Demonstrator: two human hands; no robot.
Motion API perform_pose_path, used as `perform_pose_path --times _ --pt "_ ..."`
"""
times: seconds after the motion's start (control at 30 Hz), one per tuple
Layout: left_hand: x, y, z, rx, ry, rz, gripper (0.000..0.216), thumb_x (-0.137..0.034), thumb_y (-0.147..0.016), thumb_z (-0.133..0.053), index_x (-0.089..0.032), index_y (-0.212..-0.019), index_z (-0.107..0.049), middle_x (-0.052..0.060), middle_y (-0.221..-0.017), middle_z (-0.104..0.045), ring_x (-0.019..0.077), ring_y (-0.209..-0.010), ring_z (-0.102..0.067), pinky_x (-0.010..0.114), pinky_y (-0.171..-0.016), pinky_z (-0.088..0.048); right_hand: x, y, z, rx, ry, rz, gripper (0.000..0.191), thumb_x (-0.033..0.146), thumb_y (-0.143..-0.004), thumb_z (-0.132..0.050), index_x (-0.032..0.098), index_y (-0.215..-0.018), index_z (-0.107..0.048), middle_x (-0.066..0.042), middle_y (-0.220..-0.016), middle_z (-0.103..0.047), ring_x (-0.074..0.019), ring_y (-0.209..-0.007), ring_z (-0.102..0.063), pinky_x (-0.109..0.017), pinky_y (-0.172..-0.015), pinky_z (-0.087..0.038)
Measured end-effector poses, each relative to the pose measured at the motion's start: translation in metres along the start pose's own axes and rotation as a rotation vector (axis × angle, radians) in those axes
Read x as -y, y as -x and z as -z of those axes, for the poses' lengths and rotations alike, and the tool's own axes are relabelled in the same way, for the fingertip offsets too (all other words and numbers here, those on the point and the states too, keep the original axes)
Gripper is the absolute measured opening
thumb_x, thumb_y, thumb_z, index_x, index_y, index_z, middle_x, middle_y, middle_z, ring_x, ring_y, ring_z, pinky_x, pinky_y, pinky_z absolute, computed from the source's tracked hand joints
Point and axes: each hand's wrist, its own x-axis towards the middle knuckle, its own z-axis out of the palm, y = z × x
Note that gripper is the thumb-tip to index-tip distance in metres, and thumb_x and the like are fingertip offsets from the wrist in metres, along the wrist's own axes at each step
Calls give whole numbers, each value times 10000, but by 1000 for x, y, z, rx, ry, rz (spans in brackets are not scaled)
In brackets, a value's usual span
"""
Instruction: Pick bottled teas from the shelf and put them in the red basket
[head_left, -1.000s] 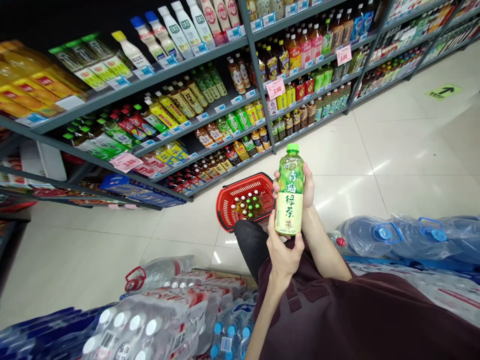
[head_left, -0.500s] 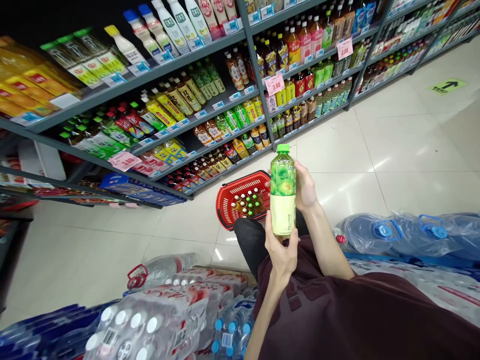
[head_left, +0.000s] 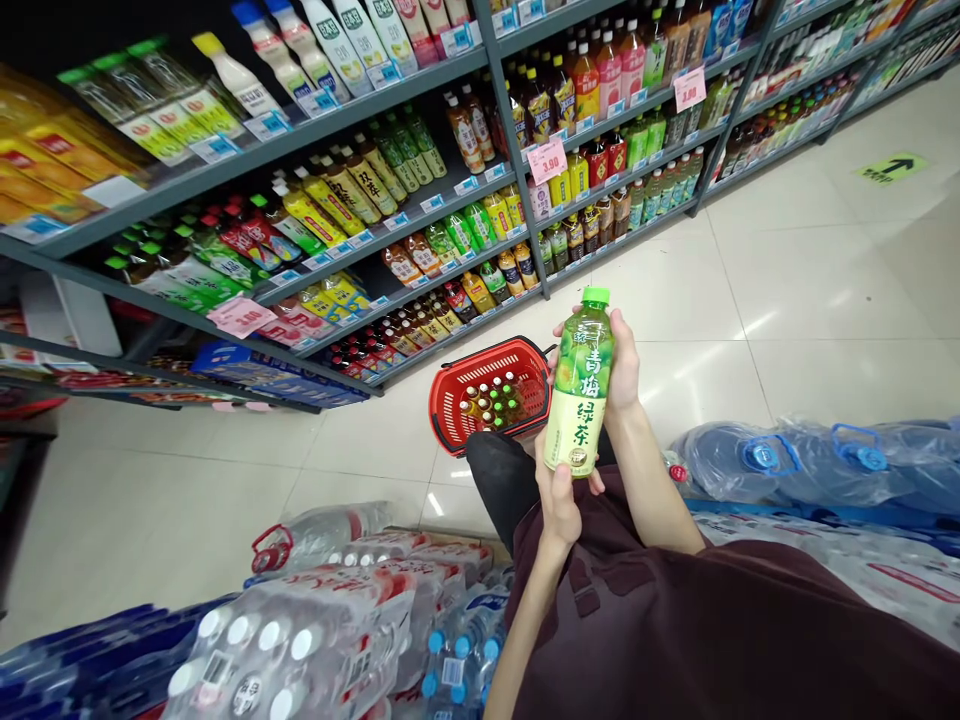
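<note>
A green tea bottle (head_left: 579,385) with a bright green cap is held up before me, its label with large characters facing my eyes. My left hand (head_left: 559,500) grips its lower end, thumb across the front near the base. Around the upper part wraps my right hand (head_left: 623,365); some of its fingertips show on the far side of the bottle. Beyond it on the floor stands a red shopping basket (head_left: 442,405) with several capped drink bottles (head_left: 491,402) inside.
Shelves of bottled drinks (head_left: 352,200) run along the far side of the aisle. Shrink-wrapped water packs (head_left: 300,640) are stacked at the lower left. Large water jugs (head_left: 739,455) lie at my right. A green arrow sticker (head_left: 892,168) marks the tiled floor (head_left: 667,300).
Between my hands the bottle has turned, bringing the side with large characters round to face me. It has shifted slightly right and tilts a little, with both hands still on it.
</note>
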Motion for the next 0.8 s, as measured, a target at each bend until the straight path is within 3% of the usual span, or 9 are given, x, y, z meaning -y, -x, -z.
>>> perform_pose_path --times 0.3,0.57,0.8 --pt "-6 0 0 31 -93 7 632 -607 -988 -530 -205 -1438 -341 43 -904 -670 162 -589 -629 284 -556 -523 1 0 1 -67 109 6 539 655 -891 -518 208 -1192 -543 -24 -930 -671 -99 -747 -666 -201 -617 -551" --pt "-9 -4 -1 33 -98 84 702 -673 -923 -595 -195 -1391 -386 101 -985 -701 178 -626 -658 265 -517 -509 1 0 1 -48 73 33 513 620 -874 -582 205 -1170 -521 -4 -919 -673 -81 -705 -657 -196 -613 -550" --pt "-1 -3 2 -16 -67 126 525 -613 -962 -602 -150 -1174 -470 125 -975 -714 186 -633 -674 272 -525 -505 -5 -1 0 -45 147 26 544 632 -847 -643 202 -1150 -507 -15 -933 -680 -78 -686 -647 -190 -592 -528"
